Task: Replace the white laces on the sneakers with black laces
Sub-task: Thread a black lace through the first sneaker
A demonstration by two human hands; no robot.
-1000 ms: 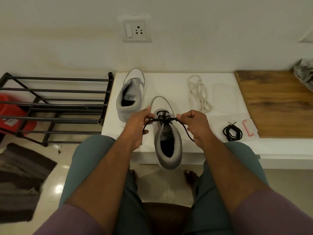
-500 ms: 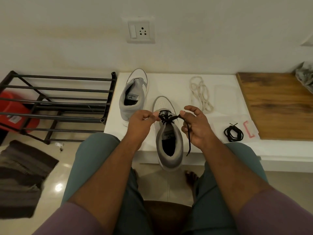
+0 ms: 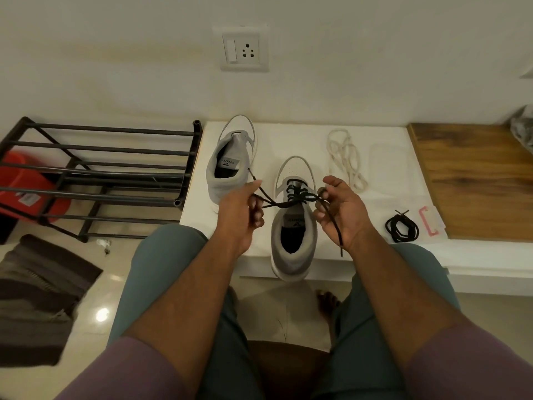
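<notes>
On a white ledge [image 3: 288,134], near sneaker [image 3: 294,226] between hands: left hand [image 3: 239,212], right hand [image 3: 337,209] each pinching black lace [image 3: 297,194] ends, now pulled wider apart (knot tightening).

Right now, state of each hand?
Left hand: closed, pinching one end of the black lace threaded in the near sneaker.
Right hand: closed, holding the lace's other end.
</notes>
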